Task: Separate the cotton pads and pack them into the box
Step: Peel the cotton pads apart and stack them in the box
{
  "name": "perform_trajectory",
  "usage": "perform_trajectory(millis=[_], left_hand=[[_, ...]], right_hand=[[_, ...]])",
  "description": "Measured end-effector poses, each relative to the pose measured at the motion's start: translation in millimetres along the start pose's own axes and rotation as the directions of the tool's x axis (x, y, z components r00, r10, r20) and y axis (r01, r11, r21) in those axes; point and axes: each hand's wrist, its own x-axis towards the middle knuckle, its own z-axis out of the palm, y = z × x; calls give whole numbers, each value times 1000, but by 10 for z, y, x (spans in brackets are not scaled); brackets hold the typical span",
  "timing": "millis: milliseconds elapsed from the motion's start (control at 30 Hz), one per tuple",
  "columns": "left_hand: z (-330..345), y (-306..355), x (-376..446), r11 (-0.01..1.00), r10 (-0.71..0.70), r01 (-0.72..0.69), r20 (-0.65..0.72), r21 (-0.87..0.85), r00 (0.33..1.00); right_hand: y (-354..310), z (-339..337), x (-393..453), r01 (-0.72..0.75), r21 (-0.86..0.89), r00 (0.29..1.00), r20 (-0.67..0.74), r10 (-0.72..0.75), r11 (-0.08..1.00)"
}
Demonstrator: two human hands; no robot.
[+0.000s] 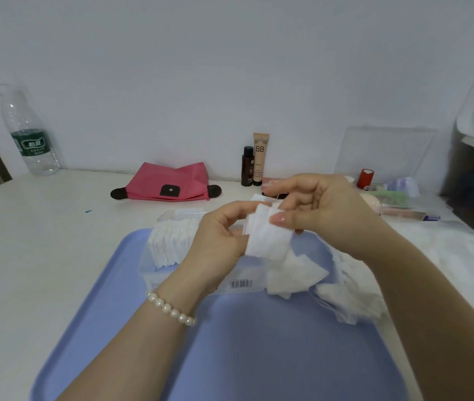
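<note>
White cotton pads (267,235) sit in a small stack pinched between the left hand (218,241) and right hand (316,209). The clear box (172,273) lies just below, nearer the left hand, on the blue tray (230,342).

Both hands raised together: left hand (218,238), right hand (319,209), fingers pinching.

Water bottle (28,131) far left, pink pouch (166,185) mid-table, dark bottle (247,166) w/ BB tube (260,157) — touching
</note>
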Motion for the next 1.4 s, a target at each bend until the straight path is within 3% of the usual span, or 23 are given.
perform_trajectory(millis=[233,367,767,933,1000,1067,1167,1233,1400], left_hand=[[19,-20,-2,994,-58,66,91,-86,994],[19,-3,21,972,-128,142,81,-188,988],[35,24,-30,997,-55,59,67,-58,996],[-28,42,16,987,-74,67,-39,-144,997],[-82,31,51,992,-71,60,-95,-115,993],[-115,13,74,993,-76,65,-119,-94,990],[-104,3,72,987,-118,101,-138,-125,983],[-90,4,65,986,-129,113,-139,-121,982],[-86,-2,63,987,-129,115,-140,-109,982]], right_hand=[[94,45,68,22,-127,978,-205,-48,992],[95,74,61,38,-149,972,-222,-71,988],[147,75,78,44,-230,972,-217,-95,972],[192,12,106,5,-250,892,-436,-117,968],[213,-43,121,-75,-289,925,-377,-42,955],[259,-41,116,-209,-450,975,-165,149,868],[353,59,86,-220,-764,903,77,424,607],[407,117,70,-201,-828,866,100,490,523],[446,121,73,-220,-840,849,86,522,496]])
